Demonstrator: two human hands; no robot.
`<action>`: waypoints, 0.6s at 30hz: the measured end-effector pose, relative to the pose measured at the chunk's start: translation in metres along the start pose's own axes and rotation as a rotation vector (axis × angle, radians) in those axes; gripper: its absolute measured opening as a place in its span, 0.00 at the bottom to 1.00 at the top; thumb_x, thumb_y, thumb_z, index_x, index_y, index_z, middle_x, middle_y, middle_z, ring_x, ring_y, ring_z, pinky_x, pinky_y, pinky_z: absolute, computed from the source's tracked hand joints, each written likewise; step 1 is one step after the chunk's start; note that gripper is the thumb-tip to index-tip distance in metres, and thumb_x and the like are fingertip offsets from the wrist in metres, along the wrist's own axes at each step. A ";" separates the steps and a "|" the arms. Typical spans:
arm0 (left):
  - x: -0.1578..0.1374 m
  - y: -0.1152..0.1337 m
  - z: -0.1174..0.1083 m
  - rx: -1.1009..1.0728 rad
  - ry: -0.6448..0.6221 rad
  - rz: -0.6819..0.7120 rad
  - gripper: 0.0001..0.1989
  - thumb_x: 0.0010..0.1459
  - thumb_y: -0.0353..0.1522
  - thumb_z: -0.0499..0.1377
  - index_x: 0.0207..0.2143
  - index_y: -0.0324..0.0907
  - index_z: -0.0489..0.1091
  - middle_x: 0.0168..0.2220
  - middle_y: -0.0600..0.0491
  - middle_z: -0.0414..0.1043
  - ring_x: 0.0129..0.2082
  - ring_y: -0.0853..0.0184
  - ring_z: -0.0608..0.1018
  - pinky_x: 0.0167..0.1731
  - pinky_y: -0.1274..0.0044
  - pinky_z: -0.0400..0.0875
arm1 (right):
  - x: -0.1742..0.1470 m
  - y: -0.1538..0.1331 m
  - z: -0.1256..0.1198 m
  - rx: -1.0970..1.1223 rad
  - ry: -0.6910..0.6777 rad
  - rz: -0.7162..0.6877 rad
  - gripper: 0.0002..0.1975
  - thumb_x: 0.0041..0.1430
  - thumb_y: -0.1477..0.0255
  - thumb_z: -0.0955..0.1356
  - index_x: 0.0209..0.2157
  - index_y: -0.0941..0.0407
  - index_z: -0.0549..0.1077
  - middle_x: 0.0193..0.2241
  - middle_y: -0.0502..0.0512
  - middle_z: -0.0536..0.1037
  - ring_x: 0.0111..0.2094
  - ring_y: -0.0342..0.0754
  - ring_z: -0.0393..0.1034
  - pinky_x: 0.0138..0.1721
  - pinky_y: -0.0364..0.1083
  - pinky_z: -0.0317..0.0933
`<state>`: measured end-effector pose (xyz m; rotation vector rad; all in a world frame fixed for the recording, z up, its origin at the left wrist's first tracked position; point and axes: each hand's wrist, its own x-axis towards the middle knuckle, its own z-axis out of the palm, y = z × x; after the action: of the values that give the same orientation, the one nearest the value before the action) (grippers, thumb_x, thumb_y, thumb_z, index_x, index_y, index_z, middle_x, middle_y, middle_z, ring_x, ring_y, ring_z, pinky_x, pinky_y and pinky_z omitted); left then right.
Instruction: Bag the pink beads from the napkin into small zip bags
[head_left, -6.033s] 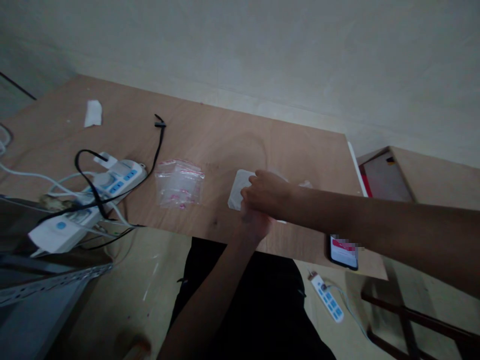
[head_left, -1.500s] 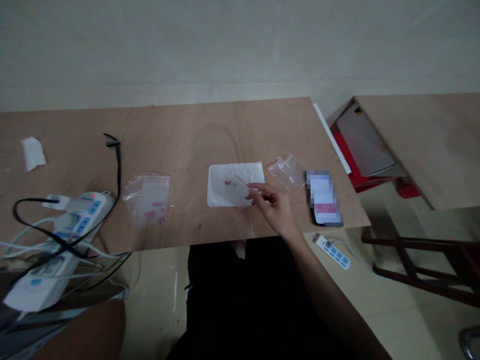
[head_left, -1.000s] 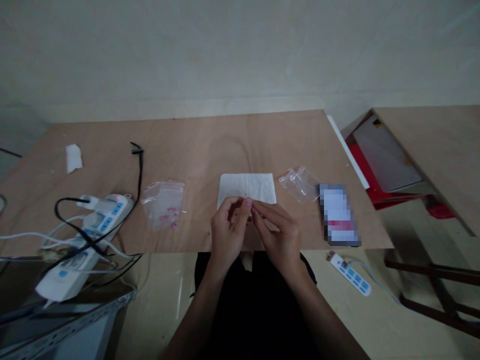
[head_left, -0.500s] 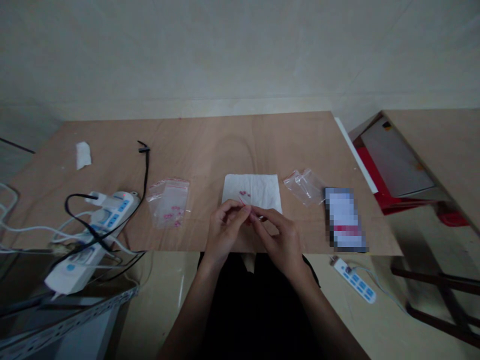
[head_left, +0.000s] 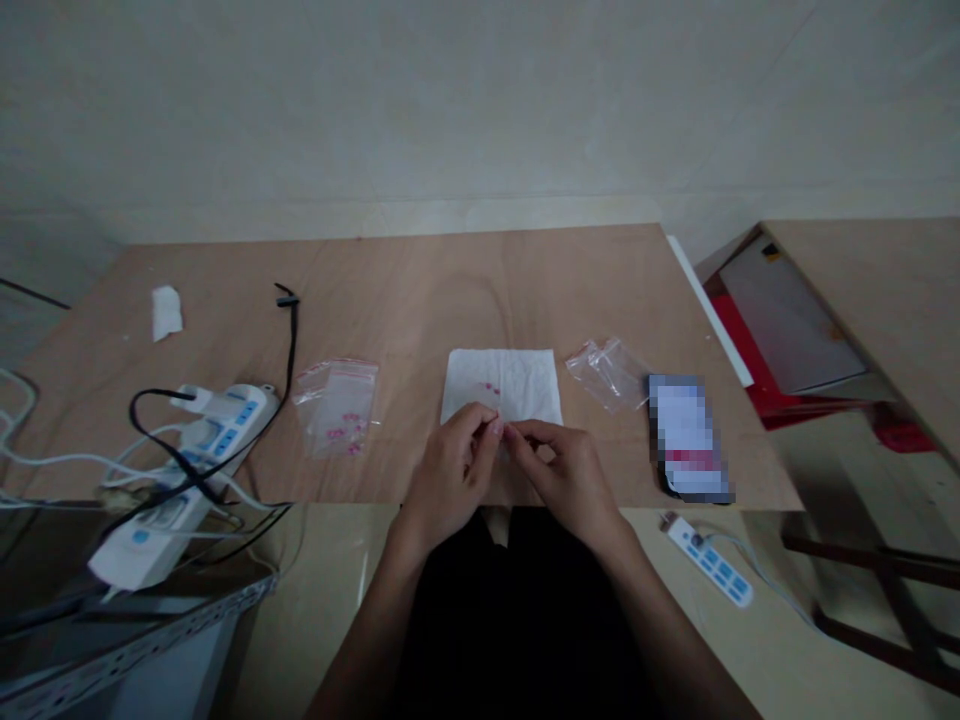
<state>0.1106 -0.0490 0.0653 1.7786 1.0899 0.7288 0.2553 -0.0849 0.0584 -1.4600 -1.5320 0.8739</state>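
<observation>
My left hand (head_left: 455, 472) and my right hand (head_left: 564, 468) meet fingertip to fingertip above the near edge of a white tissue (head_left: 529, 385). Both are closed in a pinch, thumb against forefinger. Whatever lies between the fingertips is too small to make out. A few tiny pink pieces (head_left: 491, 389) lie on the tissue just beyond the fingers. To the left is a clear zip bag (head_left: 352, 385) with small pink pieces inside. On the right, more clear zip bags (head_left: 611, 375) lie crumpled, touching or close to a phone.
The phone (head_left: 690, 440), its screen blurred, lies at the table's (head_left: 375, 290) right front. A white power strip (head_left: 232, 430) with tangled cables covers the left front. A scrap of white paper (head_left: 166, 312) lies far left. Another power strip (head_left: 709, 562) is on the floor.
The hands have shifted slightly, with the left wrist turned a little and the fingertips a bit lower. Fewer pink pieces show on the tissue, and the pink bit at the left fingers is less visible.
</observation>
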 end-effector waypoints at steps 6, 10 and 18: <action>-0.004 0.007 -0.005 0.237 -0.007 -0.061 0.09 0.58 0.28 0.50 0.25 0.43 0.56 0.25 0.58 0.60 0.25 0.70 0.65 0.28 0.77 0.57 | 0.000 0.009 -0.002 -0.425 0.251 -0.116 0.13 0.60 0.71 0.65 0.25 0.56 0.78 0.20 0.55 0.78 0.20 0.46 0.69 0.22 0.44 0.60; -0.003 0.014 -0.009 0.237 -0.049 -0.119 0.10 0.58 0.30 0.49 0.23 0.43 0.56 0.22 0.59 0.59 0.23 0.70 0.65 0.27 0.76 0.55 | 0.000 0.007 -0.012 -0.336 0.210 -0.095 0.07 0.58 0.71 0.67 0.31 0.54 0.79 0.26 0.56 0.80 0.28 0.50 0.75 0.30 0.47 0.67; 0.002 0.016 -0.010 0.084 -0.072 -0.122 0.13 0.60 0.32 0.47 0.22 0.43 0.60 0.21 0.59 0.63 0.23 0.70 0.68 0.25 0.77 0.56 | 0.002 0.017 -0.020 0.296 -0.279 -0.177 0.42 0.42 0.66 0.79 0.60 0.45 0.65 0.58 0.56 0.71 0.59 0.54 0.65 0.61 0.56 0.58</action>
<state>0.1094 -0.0471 0.0841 1.7771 1.1837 0.5490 0.2808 -0.0825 0.0519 -1.0063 -1.6219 1.1771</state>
